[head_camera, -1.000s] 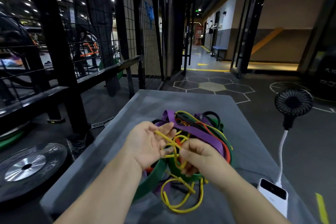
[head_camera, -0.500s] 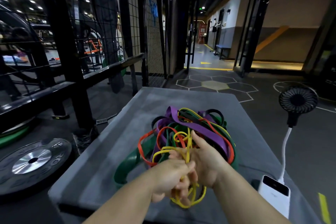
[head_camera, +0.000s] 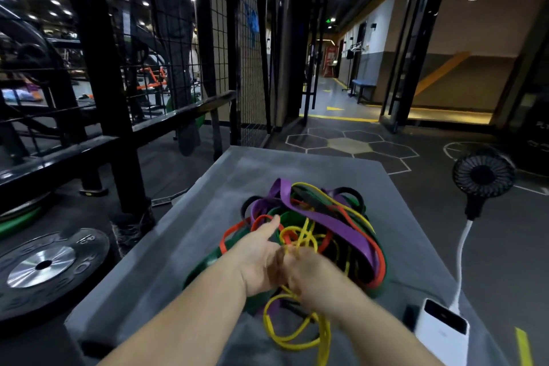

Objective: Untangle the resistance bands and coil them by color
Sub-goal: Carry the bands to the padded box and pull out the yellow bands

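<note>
Now your left hand (head_camera: 260, 258) and right hand (head_camera: 316, 275) meet side by side, touching, over the near edge of the tangle of bands (head_camera: 332, 226), which lies on the grey padded surface (head_camera: 178, 246). Your right hand curls round the yellow band (head_camera: 294, 339); its strands rise from between the hands, and its loose loops hang down onto the surface nearer to you. Your left thumb points up and away; motion blur hides the rest of that hand, so whether it grips cannot be told. Within the tangle, a wide purple band (head_camera: 326, 218) crosses the top, an orange band (head_camera: 234, 232) loops out to the left, and a green band (head_camera: 205, 264) runs beneath your left wrist. To the right, a white power bank (head_camera: 439, 330) rests on the surface's near corner, joined by a white cable (head_camera: 462, 249) to a black fan (head_camera: 482, 175).
</note>
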A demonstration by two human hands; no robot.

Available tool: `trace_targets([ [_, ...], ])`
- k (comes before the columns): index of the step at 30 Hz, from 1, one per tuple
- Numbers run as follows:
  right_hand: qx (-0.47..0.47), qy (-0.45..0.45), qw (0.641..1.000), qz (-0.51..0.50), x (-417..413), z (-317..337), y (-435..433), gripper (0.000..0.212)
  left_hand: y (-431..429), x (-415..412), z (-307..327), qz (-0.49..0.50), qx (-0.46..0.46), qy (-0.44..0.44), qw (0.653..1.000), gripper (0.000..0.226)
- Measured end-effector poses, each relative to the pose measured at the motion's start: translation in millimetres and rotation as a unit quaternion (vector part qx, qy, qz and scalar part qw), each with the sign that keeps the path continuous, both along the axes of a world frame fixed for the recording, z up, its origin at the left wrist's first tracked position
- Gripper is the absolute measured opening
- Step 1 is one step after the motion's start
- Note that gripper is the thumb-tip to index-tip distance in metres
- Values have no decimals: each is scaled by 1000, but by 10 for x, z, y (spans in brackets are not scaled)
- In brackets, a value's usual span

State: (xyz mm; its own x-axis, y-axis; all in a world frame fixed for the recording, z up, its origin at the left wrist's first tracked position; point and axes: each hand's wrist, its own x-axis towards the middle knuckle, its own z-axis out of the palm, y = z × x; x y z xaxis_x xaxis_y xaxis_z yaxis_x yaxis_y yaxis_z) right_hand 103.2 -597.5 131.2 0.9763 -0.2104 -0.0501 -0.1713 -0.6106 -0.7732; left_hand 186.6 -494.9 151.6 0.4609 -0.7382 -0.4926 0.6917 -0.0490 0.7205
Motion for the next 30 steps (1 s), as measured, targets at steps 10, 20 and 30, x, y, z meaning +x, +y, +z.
trace_targets([
  [10, 445, 54, 877, -171, -42, 85, -338, 77, -330, -134, 377, 96, -16, -219, 971, 29],
  [20, 485, 32, 869, -95, 813, 1205, -664, 55, -297, -85, 981, 12, -35, -466, 884, 27],
  [30, 428, -184, 880, -90, 1484, 2517, -556, 31, -375, 658, 1623, 111, 21, -566, 817, 28],
])
